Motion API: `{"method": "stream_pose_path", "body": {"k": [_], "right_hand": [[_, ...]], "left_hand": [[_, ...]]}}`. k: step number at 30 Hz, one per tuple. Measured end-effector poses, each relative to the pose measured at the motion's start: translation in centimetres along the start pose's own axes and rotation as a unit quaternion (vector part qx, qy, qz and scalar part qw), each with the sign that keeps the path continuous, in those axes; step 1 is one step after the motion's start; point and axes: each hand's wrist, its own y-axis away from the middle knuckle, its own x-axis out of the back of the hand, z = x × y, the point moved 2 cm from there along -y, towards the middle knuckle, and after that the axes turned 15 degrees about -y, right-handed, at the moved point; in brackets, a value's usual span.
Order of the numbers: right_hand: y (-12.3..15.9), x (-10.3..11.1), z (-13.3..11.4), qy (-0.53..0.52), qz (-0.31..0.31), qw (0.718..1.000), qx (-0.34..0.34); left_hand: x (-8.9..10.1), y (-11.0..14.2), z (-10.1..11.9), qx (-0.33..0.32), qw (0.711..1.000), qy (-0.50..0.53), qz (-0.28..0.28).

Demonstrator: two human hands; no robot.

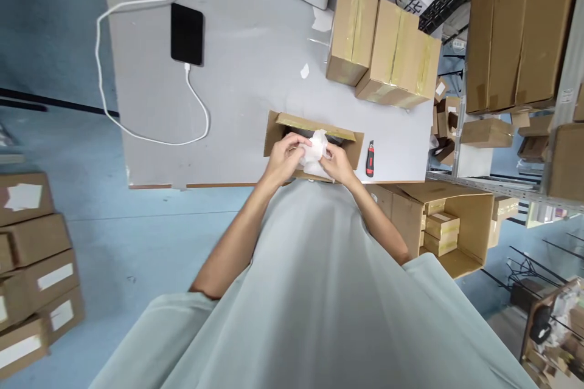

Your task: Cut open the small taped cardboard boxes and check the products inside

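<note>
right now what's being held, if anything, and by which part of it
A crumpled white wrap, held at its left edge by the left fingers and right side by the right fingers.

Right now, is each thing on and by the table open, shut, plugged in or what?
Small box: open.
White wrap: crumpled, between left hand and right hand.
Black device: dark screen, plugged in.
White cable: loosely curved.
Knife: lying down; blade unclear.
Taped boxes: shut.
Big box: open, smaller boxes inside.
</note>
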Motion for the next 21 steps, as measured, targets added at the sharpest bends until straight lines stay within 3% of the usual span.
{"method": "stream_pose_path", "body": {"k": [3, 6, 10, 13, 15, 18, 21], "right_hand": [[0.5, -0.4, -1.1, -0.054, -0.002, 0.998, 0.010], [1.3, -0.7, -2.6, -0.062, -0.008, 0.998, 0.023], [3.2, -0.7, -5.3, 0.075, -0.007, 0.995, 0.065], [4.6, -0.6, -7.3, 0.187, -0.028, 0.977, 0.098], [5.2, -0.5, -8.1, 0.209, -0.032, 0.972, 0.098], [5.6, -0.3, -8.0, 0.200, -0.040, 0.973, 0.108], [5.1, -0.3, -6.4, 0.219, -0.106, 0.963, 0.117]], "left_hand": [[0.6, 1.4, 1.2, -0.063, 0.996, -0.066, -0.002], [0.7, 2.0, 1.4, -0.052, 0.997, -0.045, 0.020], [0.7, 2.6, 1.9, 0.000, 0.998, -0.005, 0.066], [1.3, 3.5, 3.4, -0.055, 0.995, -0.037, 0.070], [1.8, 3.9, 4.1, -0.078, 0.992, -0.068, 0.072], [2.2, 3.6, 3.3, -0.030, 0.994, -0.068, 0.085], [1.5, 1.9, 0.7, 0.086, 0.996, -0.002, 0.015]]}}
